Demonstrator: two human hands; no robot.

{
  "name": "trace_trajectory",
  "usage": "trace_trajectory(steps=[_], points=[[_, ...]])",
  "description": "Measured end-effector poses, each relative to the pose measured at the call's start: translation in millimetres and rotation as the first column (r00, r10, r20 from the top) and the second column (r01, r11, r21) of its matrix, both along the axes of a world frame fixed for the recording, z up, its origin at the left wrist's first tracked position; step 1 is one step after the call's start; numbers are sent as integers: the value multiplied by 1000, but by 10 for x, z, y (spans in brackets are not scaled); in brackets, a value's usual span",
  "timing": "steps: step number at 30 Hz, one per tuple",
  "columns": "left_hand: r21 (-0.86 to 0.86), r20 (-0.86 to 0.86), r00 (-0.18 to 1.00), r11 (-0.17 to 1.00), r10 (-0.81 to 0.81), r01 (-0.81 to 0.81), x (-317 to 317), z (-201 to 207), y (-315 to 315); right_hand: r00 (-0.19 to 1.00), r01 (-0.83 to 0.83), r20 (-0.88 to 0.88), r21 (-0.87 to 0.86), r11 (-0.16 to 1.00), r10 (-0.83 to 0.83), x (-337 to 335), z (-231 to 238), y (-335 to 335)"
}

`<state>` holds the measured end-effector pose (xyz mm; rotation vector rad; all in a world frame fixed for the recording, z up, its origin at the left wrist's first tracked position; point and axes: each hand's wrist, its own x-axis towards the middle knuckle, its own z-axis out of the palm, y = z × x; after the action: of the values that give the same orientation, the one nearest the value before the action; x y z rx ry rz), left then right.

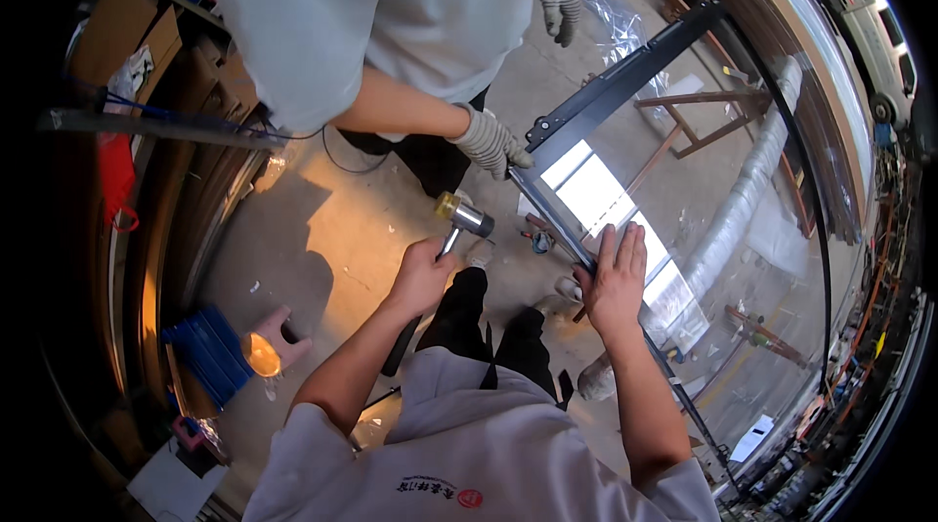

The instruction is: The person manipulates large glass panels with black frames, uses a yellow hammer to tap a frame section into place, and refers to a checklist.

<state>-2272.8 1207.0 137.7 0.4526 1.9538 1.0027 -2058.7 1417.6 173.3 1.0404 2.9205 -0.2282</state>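
Note:
My left hand is closed round the handle of a mallet. Its head has a yellow face and a dark face on a metal body, and the black grip reaches below my fist. To the right stands a large dark window frame with a reflective pane. My right hand lies with fingers stretched out against the pane, its thumb at the frame's near bar. A co-worker's gloved hand grips the frame near its corner, just beyond the mallet; the mallet head is apart from the frame.
A co-worker stands opposite me. Left are shelves with boards, a blue crate and a pink stool. On the right are a brown metal stand, a plastic-wrapped long roll and stacked panels.

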Motion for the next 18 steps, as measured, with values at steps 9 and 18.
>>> trace_trajectory(steps=[9, 18], points=[[125, -30, 999, 992, 25, -21, -338, 40, 226, 999, -40, 17, 16, 999, 40, -29, -42, -44], [187, 0, 999, 981, 45, -44, -599, 151, 458, 999, -34, 37, -11, 999, 34, -27, -37, -31]])
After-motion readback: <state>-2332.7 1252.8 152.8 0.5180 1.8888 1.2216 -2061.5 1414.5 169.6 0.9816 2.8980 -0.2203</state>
